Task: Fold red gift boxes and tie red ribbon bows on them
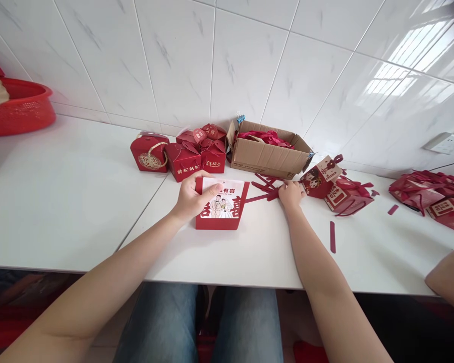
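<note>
My left hand [195, 195] grips the upper left side of a red wedding gift box [216, 223], its thumb across the front. The box stands upright, with a white panel showing a cartoon bride and groom. My right hand [290, 192] reaches to a small pile of dark red strips [264, 187], its fingers bent down at the pile's right end, seemingly pinching a strip; the fingertips are partly hidden. Just behind that hand sits an open cardboard carton [267, 157] filled with red ribbon [268, 138].
Several finished red gift boxes [183, 160] stand against the tiled wall. More boxes [348, 195] lie at right, with a further heap [444, 194] beyond. A loose strip [332, 237] lies nearby. At far left is a red basket [26, 113]; another person's arm [452, 277] rests at right.
</note>
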### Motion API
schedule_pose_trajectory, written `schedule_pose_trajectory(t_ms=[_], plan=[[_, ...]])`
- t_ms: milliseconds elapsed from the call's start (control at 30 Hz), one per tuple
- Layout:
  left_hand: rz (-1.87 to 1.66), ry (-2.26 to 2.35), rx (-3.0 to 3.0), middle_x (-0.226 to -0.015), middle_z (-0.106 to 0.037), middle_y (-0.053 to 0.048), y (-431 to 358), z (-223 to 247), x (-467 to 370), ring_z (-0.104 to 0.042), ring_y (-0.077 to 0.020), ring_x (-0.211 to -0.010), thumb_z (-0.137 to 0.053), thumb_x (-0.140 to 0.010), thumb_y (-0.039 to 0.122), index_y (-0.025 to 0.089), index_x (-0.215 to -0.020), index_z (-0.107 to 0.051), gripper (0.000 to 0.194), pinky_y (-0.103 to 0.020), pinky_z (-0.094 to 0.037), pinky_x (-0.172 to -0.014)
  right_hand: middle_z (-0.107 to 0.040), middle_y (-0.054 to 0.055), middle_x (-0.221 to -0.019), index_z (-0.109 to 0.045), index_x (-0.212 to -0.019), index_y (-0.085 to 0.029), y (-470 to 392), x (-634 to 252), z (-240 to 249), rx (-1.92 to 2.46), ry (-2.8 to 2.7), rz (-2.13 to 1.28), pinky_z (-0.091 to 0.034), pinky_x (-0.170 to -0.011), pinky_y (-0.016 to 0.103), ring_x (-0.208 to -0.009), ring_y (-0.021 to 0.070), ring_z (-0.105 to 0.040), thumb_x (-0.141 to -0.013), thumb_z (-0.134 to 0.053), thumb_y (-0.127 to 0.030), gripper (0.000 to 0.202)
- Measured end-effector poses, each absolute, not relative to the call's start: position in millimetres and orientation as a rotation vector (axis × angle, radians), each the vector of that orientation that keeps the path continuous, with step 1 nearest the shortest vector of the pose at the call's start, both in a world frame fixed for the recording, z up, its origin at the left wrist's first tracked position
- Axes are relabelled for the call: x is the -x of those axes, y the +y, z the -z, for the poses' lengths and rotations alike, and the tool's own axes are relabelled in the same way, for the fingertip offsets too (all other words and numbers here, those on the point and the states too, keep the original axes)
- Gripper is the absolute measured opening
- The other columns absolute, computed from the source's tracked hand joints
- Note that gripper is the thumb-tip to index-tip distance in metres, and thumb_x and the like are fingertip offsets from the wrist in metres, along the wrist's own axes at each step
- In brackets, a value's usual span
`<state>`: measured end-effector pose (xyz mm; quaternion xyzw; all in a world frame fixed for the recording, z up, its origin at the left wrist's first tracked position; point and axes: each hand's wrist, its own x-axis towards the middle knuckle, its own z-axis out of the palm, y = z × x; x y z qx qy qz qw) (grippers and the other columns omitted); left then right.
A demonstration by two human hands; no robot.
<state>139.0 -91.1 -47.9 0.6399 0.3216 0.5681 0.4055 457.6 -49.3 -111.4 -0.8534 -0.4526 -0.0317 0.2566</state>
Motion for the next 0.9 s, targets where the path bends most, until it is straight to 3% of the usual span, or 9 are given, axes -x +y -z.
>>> schedule_pose_trajectory(t_ms=[133,467,567,733,900], plan=[[-1.431,0.806,-1.606,-0.058,-0.061,0.003,-91,48,-139,-0.055,-0.0103,-0.051,-0.077,-0.067,0.037,0.018,-0.076,-0.056,0.030,-0.019,-0.046,-0.048,-0.057,0.014,-0.123,-0.068,-0.110,-0.018,-52,-460,111,2.308,-1.268,0.062,-0.027,-0.096,0.048,-0.114,0.0308,-0.046,-0.087,-0.044,-0.029,0.036],[-1.435,0.817,-1.594,-0.059,-0.060,0.003,-94,47,-139,-0.056,-0.0112,-0.052,-0.078,-0.067,0.037,0.018,-0.074,-0.055,0.030,-0.021,-0.046,-0.048,-0.065,0.014,-0.104,-0.072,-0.083,-0.016,-52,-456,107,2.149,-1.323,-0.014,-0.025,-0.095,0.050,-0.106,0.0292,-0.050,-0.079,-0.046,-0.019,0.026],[-1.421,0.824,-1.598,-0.059,-0.060,0.003,-94,47,-140,-0.056,-0.0116,-0.051,-0.077,-0.067,0.038,0.018,-0.075,-0.056,0.030,-0.021,-0.046,-0.048,-0.068,0.012,-0.095,-0.068,-0.086,-0.014,-55,-449,96,2.009,-1.281,-0.024,-0.034,-0.093,0.046,-0.095,0.0250,-0.058,-0.078,-0.047,-0.021,0.023],[-1.426,0.836,-1.635,-0.058,-0.059,0.003,-99,47,-145,-0.056,-0.0115,-0.052,-0.076,-0.068,0.037,0.018,-0.076,-0.057,0.028,-0.022,-0.046,-0.049,-0.070,0.004,-0.086,-0.063,-0.087,-0.017,-72,-407,53,1.669,-1.269,-0.096,-0.051,-0.076,0.031,-0.078,0.0158,-0.065,-0.081,-0.052,-0.034,0.021],[-1.437,0.848,-1.625,-0.064,-0.062,0.002,-110,46,-155,-0.059,-0.0119,-0.057,-0.075,-0.069,0.036,0.018,-0.078,-0.057,0.027,-0.022,-0.048,-0.055,-0.069,0.001,-0.077,-0.062,-0.082,-0.020,-109,-346,11,0.952,-1.178,-0.406,-0.055,-0.072,0.031,-0.073,0.0150,-0.067,-0.073,-0.070,-0.034,0.019]])
